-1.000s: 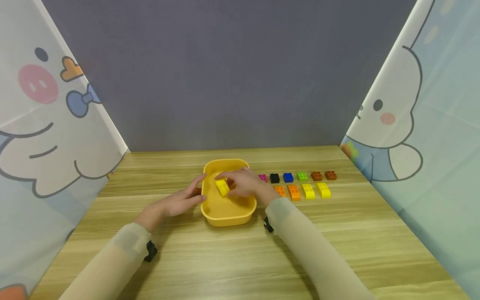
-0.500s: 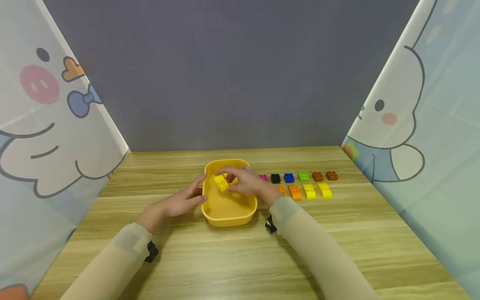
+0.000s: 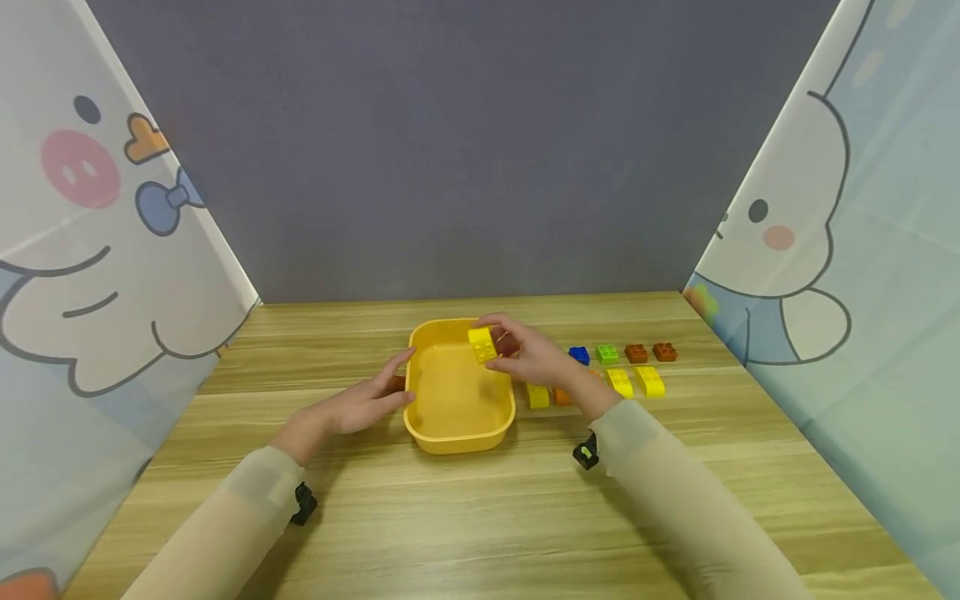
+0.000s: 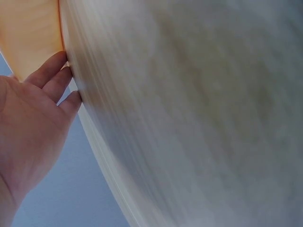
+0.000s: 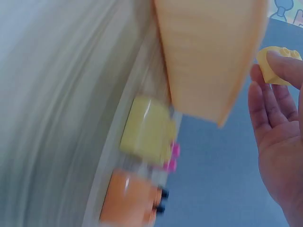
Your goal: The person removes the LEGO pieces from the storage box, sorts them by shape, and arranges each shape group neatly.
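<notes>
My right hand (image 3: 536, 360) pinches a yellow toy building brick (image 3: 482, 344) between thumb and fingers, over the right side of a yellow plastic tub (image 3: 456, 404). In the right wrist view the held brick (image 5: 272, 71) shows its rounded side and studs. My left hand (image 3: 363, 404) rests its outstretched fingers and thumb against the tub's left wall. The left wrist view shows that hand (image 4: 40, 113) with fingertips at the bottom edge of the tub (image 4: 31, 33).
Right of the tub, bricks lie in two rows on the wooden table (image 3: 450, 517): blue (image 3: 578, 355), green (image 3: 607, 354), brown (image 3: 650, 352), yellow (image 3: 537, 397) and orange (image 3: 562, 397). Pink (image 5: 172, 158) and black (image 5: 162, 201) ones show in the right wrist view. A grey wall (image 3: 465, 167) stands behind.
My right hand has lifted the yellow brick from low inside the tub and carried it right, toward the tub's right rim. The left hand has stayed at the left wall.
</notes>
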The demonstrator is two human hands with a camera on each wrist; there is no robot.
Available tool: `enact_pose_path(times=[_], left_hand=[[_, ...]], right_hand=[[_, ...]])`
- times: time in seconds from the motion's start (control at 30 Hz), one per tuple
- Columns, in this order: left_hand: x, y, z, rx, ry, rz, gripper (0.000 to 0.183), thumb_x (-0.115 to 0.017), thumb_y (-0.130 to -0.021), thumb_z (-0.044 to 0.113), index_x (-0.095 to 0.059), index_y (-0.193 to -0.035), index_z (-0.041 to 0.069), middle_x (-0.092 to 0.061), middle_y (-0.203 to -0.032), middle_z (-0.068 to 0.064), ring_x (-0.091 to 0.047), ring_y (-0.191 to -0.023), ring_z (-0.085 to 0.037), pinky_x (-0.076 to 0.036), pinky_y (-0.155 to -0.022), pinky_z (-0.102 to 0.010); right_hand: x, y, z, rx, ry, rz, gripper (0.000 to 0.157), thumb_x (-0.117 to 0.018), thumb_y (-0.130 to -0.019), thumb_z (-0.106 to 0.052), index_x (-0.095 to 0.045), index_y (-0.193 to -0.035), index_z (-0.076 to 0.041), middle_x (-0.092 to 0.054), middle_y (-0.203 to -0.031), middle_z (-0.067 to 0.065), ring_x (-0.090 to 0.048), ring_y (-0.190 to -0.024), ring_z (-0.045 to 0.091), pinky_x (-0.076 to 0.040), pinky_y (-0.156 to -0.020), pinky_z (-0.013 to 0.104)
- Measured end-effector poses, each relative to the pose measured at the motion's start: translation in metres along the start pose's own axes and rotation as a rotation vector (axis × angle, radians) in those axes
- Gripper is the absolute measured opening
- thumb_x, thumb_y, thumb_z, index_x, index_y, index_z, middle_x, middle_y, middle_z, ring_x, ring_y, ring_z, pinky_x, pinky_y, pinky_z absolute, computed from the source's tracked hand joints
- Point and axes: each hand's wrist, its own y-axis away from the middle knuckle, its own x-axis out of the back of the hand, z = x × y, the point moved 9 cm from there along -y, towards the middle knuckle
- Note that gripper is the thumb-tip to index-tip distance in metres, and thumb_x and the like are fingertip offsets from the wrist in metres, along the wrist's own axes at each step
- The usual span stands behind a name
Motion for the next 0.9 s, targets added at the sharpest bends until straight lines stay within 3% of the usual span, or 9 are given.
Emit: enact_pose_path(times=[0.2,0.33,0.67,0.9], left_hand=[[0.0,0.0,0.002,-0.005,-0.009,0.004,0.087,-0.052,-0.115,0.049,0.007,-0.177,0.032,-0.048,-0.17,-0.022,-0.048,-0.156,-0.045,-0.031,-0.129,-0.071],[0.0,0.0,0.003,-0.009,-0.015,0.009,0.087,-0.052,-0.115,0.049,0.007,-0.177,0.03,-0.049,-0.169,-0.022,-0.048,-0.156,-0.045,-0.032,-0.128,-0.071],[-0.001,0.001,0.004,-0.01,-0.011,0.013,0.087,-0.052,-0.115,0.049,0.006,-0.177,0.031,-0.049,-0.169,-0.023,-0.049,-0.155,-0.045,-0.033,-0.128,-0.07],[-0.001,0.001,0.001,0.0,-0.021,0.021,0.087,-0.052,-0.115,0.051,0.006,-0.177,0.034,-0.049,-0.169,-0.021,-0.049,-0.156,-0.044,-0.033,-0.129,-0.069]], right_hand=[[0.03,0.038,0.007,-0.002,-0.01,0.058,0.062,-0.076,-0.103,-0.005,-0.05,-0.158,-0.016,-0.058,-0.117,0.013,-0.065,-0.091,0.022,-0.058,-0.081,0.031],[0.049,0.062,0.015,-0.022,-0.033,0.082,0.059,-0.076,-0.103,-0.005,-0.052,-0.156,-0.016,-0.056,-0.124,0.017,-0.067,-0.091,0.022,-0.059,-0.078,0.028],[0.096,0.117,0.043,-0.105,-0.006,0.166,0.058,-0.076,-0.102,-0.001,-0.053,-0.154,-0.014,-0.054,-0.128,0.021,-0.071,-0.093,0.026,-0.063,-0.078,0.029],[0.137,0.161,0.065,-0.119,0.085,0.249,0.057,-0.076,-0.101,0.0,-0.055,-0.154,-0.005,-0.062,-0.121,0.021,-0.073,-0.092,0.01,-0.062,-0.077,0.023]])
